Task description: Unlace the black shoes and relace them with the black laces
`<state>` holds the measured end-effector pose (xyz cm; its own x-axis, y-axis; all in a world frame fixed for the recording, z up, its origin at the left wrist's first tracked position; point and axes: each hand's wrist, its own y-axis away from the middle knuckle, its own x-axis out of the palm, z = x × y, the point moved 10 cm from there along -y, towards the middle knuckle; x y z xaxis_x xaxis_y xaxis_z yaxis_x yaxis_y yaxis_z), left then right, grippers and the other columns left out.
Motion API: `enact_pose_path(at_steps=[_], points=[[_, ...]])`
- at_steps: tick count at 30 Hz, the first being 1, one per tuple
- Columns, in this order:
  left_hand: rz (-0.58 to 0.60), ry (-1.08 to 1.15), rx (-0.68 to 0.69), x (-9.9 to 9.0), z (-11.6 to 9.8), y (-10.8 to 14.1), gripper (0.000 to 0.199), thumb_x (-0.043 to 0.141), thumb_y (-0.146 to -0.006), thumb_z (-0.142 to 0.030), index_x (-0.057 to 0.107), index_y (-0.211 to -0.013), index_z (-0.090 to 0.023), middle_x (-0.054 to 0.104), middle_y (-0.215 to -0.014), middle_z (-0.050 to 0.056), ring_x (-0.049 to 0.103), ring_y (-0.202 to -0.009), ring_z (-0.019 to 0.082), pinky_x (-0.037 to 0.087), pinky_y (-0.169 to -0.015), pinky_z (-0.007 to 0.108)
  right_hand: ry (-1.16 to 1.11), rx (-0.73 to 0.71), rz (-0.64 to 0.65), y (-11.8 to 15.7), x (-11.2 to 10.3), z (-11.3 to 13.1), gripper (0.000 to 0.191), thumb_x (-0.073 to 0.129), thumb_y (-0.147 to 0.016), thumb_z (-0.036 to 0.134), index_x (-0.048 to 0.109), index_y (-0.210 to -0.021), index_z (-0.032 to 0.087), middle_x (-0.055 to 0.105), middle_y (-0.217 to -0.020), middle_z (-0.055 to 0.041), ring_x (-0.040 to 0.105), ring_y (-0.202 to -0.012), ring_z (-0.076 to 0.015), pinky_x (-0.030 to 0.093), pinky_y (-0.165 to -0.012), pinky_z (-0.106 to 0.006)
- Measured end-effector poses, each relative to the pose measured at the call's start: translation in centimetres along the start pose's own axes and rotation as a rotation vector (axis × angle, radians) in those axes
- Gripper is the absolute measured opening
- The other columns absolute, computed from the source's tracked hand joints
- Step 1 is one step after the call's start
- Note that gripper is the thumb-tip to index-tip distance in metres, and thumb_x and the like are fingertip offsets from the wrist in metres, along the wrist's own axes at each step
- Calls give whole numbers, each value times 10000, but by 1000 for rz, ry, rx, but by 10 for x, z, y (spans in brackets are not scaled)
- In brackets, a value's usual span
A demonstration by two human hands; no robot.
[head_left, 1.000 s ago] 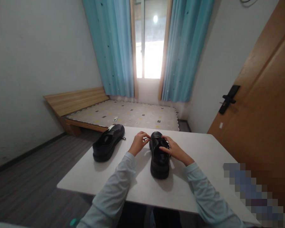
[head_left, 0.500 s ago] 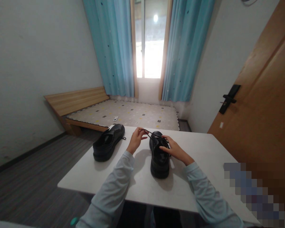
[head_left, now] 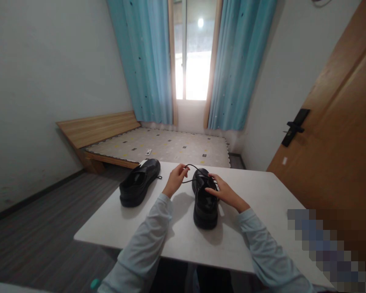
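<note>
A black shoe stands on the white table in front of me, toe pointing away and heel nearest me. Left of it, my left hand pinches a thin black shoelace, which arcs over to the shoe's front; a second strand stretches below it. My right hand lies over the shoe's right side at the lacing, thumb above the opening, and a lace strand runs into its fingers. Its grip is partly hidden. The other black shoe rests apart at the left, with a small lace loop sticking out.
The white table spans the area before me. Behind it is a low bed with a white remote on its patterned mattress. A wooden door is on the right, and blue curtains frame the window.
The lace strands by my left hand have spread apart into a wider loop, one bowing upward and one lower. My left fingers have closed a little; my right hand and both shoes stay put.
</note>
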<state>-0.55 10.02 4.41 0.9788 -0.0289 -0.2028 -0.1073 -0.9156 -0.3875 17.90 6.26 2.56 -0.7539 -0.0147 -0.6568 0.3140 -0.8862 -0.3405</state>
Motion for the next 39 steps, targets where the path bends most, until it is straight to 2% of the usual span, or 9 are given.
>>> enact_pose_path(at_steps=[3,7,11,15,22,26,29,34,39], points=[[96,-228,31,10,-3,2,251,530,-819,-375,659,-856,-164,601,-629,-12,513,-576,99,380,-561,205,2,-5,4,-1,1,0,598,618,-753,420,436,-1259,158,508,-1295,-156,487,-1201,-264,356,-1040,-450],[195,-435,28,19,6,5,198,630,-759,-364,710,-820,-194,677,-706,1,563,-625,123,402,-623,222,4,-2,12,-1,1,1,593,616,-756,420,429,-1260,169,508,-1295,-148,485,-1205,-259,353,-1043,-454],[175,-624,37,15,13,5,153,657,-745,-347,713,-789,-212,696,-767,16,592,-693,144,396,-645,228,6,3,14,0,1,2,596,618,-755,416,431,-1262,165,512,-1291,-153,497,-1189,-263,369,-1026,-457],[94,-727,67,7,9,4,161,611,-788,-348,700,-811,-215,684,-772,35,598,-717,164,382,-633,239,2,-6,-4,0,-1,4,580,621,-752,419,449,-1253,181,526,-1278,-142,505,-1180,-267,384,-1010,-465],[-123,-611,96,-17,1,0,183,605,-789,-357,696,-786,-198,678,-772,51,587,-724,178,410,-687,278,-6,-16,-11,0,-1,3,589,624,-755,434,448,-1261,189,523,-1285,-138,501,-1186,-265,374,-1019,-468],[-186,-469,105,-21,-6,1,220,632,-760,-382,720,-774,-181,636,-777,51,560,-726,163,417,-676,266,-11,-44,-24,1,-3,4,645,634,-751,433,409,-1301,183,529,-1275,-141,508,-1178,-259,385,-1012,-452],[-139,-373,111,-12,-14,4,254,624,-765,-413,729,-786,-183,593,-704,23,527,-637,127,404,-618,239,-6,-66,-46,1,-4,8,719,633,-756,436,338,-1367,196,534,-1271,-138,510,-1179,-259,386,-1011,-456],[-22,-319,198,8,-29,10,288,602,-785,-449,728,-816,-192,573,-668,10,484,-568,101,380,-556,220,30,-135,-109,2,-10,22,813,619,-775,462,217,-1447,242,446,-1386,-132,434,-1265,-273,343,-1049,-478],[63,-360,314,24,-42,18,279,626,-769,-456,720,-801,-196,567,-647,11,454,-560,100,384,-572,225,149,-275,-166,5,-14,46,734,599,-803,434,266,-1439,282,424,-1418,-88,387,-1299,-272,315,-1076,-477]])
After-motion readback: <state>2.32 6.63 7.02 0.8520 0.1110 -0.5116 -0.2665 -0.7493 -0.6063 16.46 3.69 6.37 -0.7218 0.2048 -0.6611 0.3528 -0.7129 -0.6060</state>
